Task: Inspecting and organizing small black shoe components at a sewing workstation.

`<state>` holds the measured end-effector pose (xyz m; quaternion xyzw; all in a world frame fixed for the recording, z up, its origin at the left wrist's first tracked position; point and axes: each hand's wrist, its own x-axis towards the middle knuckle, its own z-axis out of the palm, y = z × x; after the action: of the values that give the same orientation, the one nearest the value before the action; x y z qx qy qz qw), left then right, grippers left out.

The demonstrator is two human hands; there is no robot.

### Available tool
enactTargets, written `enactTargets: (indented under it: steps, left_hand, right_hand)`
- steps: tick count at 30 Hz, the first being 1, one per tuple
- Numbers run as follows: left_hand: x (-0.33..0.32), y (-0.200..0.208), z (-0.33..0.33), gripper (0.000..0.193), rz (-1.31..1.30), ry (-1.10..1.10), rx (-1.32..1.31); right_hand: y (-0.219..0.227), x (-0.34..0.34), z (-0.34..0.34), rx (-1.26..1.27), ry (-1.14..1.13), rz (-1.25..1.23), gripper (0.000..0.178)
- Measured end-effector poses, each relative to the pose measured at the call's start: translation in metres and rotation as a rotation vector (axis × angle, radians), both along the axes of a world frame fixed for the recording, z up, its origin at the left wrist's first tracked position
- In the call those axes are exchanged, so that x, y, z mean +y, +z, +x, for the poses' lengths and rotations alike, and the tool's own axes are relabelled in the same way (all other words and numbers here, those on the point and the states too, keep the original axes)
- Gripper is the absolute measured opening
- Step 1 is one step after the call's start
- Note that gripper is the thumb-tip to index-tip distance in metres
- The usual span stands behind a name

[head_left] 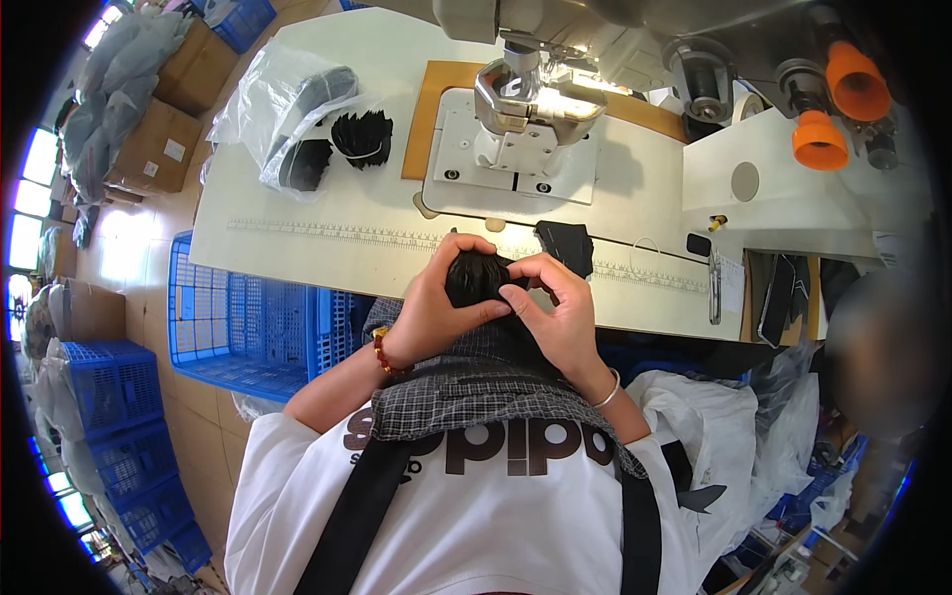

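Observation:
At the table's near edge I hold a bundle of small black fabric pieces, their layered edges fanned upward. My left hand is closed around its left side, thumb across the front. My right hand pinches the bundle's right side with thumb and forefinger; its other fingers are curled. Just beyond the right hand lies a flat black fabric piece on the white sewing table. Farther left, a banded bundle of black pieces rests beside a clear plastic bag with more dark pieces.
The sewing machine stands beyond my hands, its lamp lit. Orange cone-shaped parts hang at upper right. A printed ruler strip runs along the table. Blue crates stand at left on the floor; white plastic sacks lie at right.

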<state>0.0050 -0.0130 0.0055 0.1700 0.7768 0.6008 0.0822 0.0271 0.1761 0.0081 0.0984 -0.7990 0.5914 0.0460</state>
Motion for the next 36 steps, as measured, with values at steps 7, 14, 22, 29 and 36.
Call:
enactTargets:
  steps: [7, 14, 22, 29, 36]
  left_hand:
    - [-0.001, 0.003, -0.003, 0.057, 0.066, -0.031, -0.069]
    - [-0.001, 0.002, -0.003, 0.055, 0.187, -0.047, -0.202]
    - [0.001, -0.001, -0.001, 0.056, 0.033, -0.011, -0.071]
    - [0.000, -0.001, -0.001, 0.056, 0.042, -0.036, -0.042]
    - [-0.001, -0.001, -0.001, 0.055, 0.180, -0.059, -0.184]
  right_hand:
    - [-0.005, 0.004, -0.001, 0.019, 0.020, -0.087, 0.015]
    - [0.003, -0.007, 0.002, -0.034, -0.107, -0.206, 0.014]
    - [-0.005, 0.001, 0.002, 0.045, -0.006, -0.038, 0.021]
    - [-0.008, 0.003, 0.002, -0.027, 0.002, -0.108, 0.017]
    - [0.001, -0.002, 0.003, -0.046, -0.089, -0.251, 0.017]
